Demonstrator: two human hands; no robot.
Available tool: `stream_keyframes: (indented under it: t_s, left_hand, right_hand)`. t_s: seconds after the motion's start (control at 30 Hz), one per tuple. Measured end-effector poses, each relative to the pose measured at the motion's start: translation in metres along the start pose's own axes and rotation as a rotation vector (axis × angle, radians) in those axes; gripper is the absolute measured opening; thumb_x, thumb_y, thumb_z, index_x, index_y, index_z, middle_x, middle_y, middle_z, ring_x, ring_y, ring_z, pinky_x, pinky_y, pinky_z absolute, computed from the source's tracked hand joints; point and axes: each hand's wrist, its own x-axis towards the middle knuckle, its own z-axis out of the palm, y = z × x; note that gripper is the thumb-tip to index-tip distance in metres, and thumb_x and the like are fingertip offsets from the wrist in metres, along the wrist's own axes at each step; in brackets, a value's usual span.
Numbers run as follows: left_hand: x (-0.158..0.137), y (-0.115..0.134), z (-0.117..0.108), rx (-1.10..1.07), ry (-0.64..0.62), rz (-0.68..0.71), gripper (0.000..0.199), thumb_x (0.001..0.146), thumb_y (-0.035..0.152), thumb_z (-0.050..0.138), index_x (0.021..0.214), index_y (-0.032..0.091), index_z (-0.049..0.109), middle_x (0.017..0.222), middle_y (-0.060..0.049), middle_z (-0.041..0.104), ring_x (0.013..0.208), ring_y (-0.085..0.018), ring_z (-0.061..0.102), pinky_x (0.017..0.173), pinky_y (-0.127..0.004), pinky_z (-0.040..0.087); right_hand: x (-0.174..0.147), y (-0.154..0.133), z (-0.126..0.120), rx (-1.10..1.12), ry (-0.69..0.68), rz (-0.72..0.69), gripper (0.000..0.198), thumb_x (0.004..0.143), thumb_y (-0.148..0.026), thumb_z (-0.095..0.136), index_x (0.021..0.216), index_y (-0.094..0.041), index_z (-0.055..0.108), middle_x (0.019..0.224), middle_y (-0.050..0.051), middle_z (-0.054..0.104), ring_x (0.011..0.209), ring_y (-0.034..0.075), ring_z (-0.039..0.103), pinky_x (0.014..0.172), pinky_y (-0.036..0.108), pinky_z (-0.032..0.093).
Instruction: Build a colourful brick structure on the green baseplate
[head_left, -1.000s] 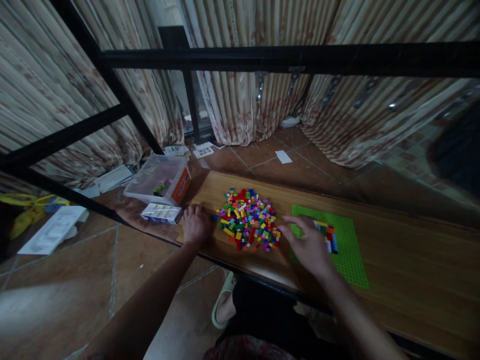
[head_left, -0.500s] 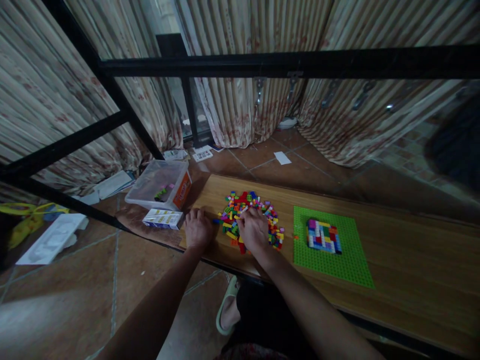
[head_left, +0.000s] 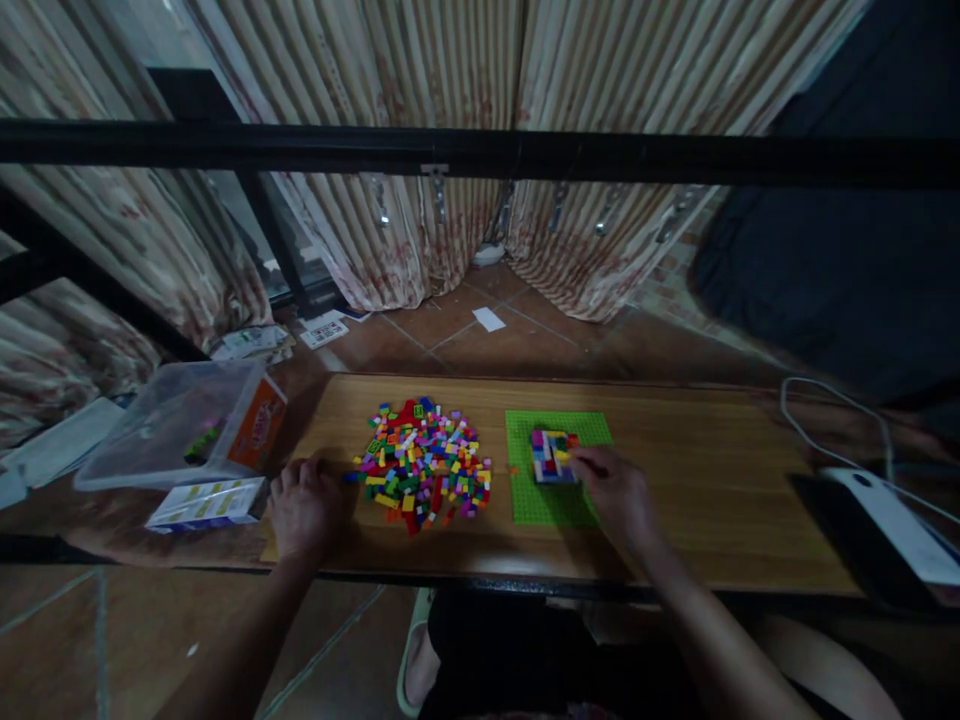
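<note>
On the wooden table's left end lies my left hand (head_left: 306, 508), palm down with its fingers spread, holding nothing that shows. My right hand (head_left: 621, 497) is at the right side of a small multicoloured brick build (head_left: 551, 462), its fingertips pinched together there. Whatever is between those fingertips is too small to make out. The build sits on a green studded baseplate (head_left: 525, 508), partly covered by the right hand. Between my hands is a loose pile of coloured toy bricks (head_left: 424, 460), which neither hand touches.
A clear plastic tub (head_left: 161, 425) with a few pieces stands at the left, beside a white and purple box (head_left: 206, 503). At the right end lie a white device (head_left: 892, 520) and a cable (head_left: 832, 440). A black rail (head_left: 480, 158) crosses beyond the wooden table (head_left: 720, 470).
My right hand has left the brick pile and moved right to the build on the baseplate. My left hand stays on the table's left end. The view has turned right.
</note>
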Motion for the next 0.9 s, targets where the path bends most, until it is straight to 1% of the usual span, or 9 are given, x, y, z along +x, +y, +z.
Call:
stream_keyframes:
  t_s: [0.07, 0.13, 0.3, 0.43, 0.57, 0.73, 0.9]
  left_hand:
    - [0.001, 0.000, 0.000, 0.023, 0.000, 0.006, 0.039, 0.090, 0.027, 0.036, 0.114, 0.010, 0.062, 0.112, -0.017, 0.059, 0.100, -0.031, 0.053, 0.080, -0.040, 0.042]
    - [0.002, 0.000, -0.001, 0.041, -0.003, 0.015, 0.039, 0.089, 0.027, 0.036, 0.113, 0.009, 0.062, 0.111, -0.017, 0.059, 0.099, -0.031, 0.053, 0.080, -0.040, 0.043]
    - [0.002, -0.001, 0.000, 0.060, 0.004, 0.020, 0.039, 0.089, 0.028, 0.037, 0.113, 0.011, 0.062, 0.111, -0.017, 0.059, 0.098, -0.031, 0.053, 0.079, -0.040, 0.043]
    - [0.002, -0.001, 0.001, 0.068, 0.008, 0.025, 0.039, 0.089, 0.029, 0.036, 0.114, 0.011, 0.062, 0.110, -0.017, 0.059, 0.098, -0.030, 0.054, 0.079, -0.039, 0.044]
    - [0.002, -0.001, 0.001, 0.083, 0.021, 0.030, 0.039, 0.089, 0.028, 0.037, 0.112, 0.010, 0.062, 0.106, -0.017, 0.060, 0.096, -0.030, 0.054, 0.077, -0.039, 0.045]
    - [0.003, -0.002, 0.001, 0.081, 0.013, 0.041, 0.039, 0.089, 0.029, 0.037, 0.110, 0.009, 0.062, 0.107, -0.018, 0.060, 0.096, -0.030, 0.054, 0.077, -0.039, 0.045]
    - [0.002, -0.001, 0.001, 0.062, 0.011, 0.031, 0.038, 0.089, 0.028, 0.037, 0.111, 0.010, 0.062, 0.109, -0.017, 0.060, 0.097, -0.030, 0.054, 0.079, -0.039, 0.044]
  right_hand:
    - [0.011, 0.020, -0.011, -0.070, 0.024, 0.008, 0.028, 0.083, -0.044, 0.058, 0.086, -0.020, 0.071, 0.087, 0.008, 0.071, 0.077, 0.022, 0.065, 0.073, 0.035, 0.050]
    - [0.021, 0.029, -0.013, -0.099, -0.001, -0.011, 0.028, 0.083, -0.044, 0.057, 0.086, -0.020, 0.072, 0.086, 0.007, 0.070, 0.075, 0.021, 0.064, 0.072, 0.034, 0.050]
    - [0.038, 0.030, 0.001, -0.137, -0.111, -0.056, 0.021, 0.083, -0.036, 0.057, 0.083, -0.022, 0.072, 0.085, 0.005, 0.067, 0.078, 0.019, 0.062, 0.075, 0.032, 0.048]
    - [0.047, 0.031, 0.007, -0.192, -0.133, -0.061, 0.016, 0.080, -0.031, 0.058, 0.077, -0.022, 0.070, 0.083, 0.004, 0.064, 0.077, 0.018, 0.060, 0.075, 0.033, 0.047]
    - [0.050, 0.036, 0.010, -0.093, -0.169, -0.006, 0.014, 0.077, -0.033, 0.061, 0.075, -0.022, 0.069, 0.082, 0.002, 0.065, 0.074, 0.016, 0.060, 0.072, 0.031, 0.047]
    - [0.051, 0.041, 0.016, 0.074, -0.150, 0.147, 0.018, 0.071, -0.038, 0.065, 0.077, -0.020, 0.067, 0.075, 0.001, 0.067, 0.069, 0.017, 0.061, 0.067, 0.031, 0.048]
    - [0.050, 0.042, 0.015, 0.127, -0.133, 0.179, 0.024, 0.066, -0.040, 0.070, 0.080, -0.020, 0.067, 0.072, 0.001, 0.067, 0.068, 0.017, 0.062, 0.066, 0.031, 0.049]
